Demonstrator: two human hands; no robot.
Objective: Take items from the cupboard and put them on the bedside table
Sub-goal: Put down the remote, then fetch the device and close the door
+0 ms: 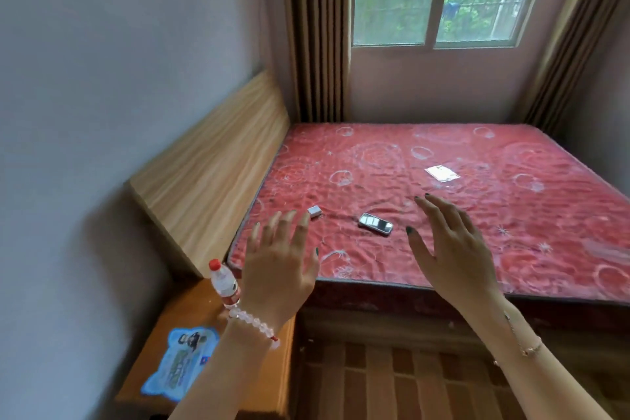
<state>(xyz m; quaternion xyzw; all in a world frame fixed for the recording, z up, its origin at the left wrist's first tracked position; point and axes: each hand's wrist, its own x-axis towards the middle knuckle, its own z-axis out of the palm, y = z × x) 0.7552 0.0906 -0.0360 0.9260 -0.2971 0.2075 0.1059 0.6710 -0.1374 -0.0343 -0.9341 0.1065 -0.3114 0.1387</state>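
Head view, bottle point(224, 282) beside left hand point(278, 269), right hand point(453, 249) empty

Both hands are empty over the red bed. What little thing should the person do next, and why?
Probably reach the right hand forward and down to the phone. Both it and the left hand are open and hold nothing, the phone lies just ahead on the mattress, and the bedside table so far has only a bottle and a blue mat.
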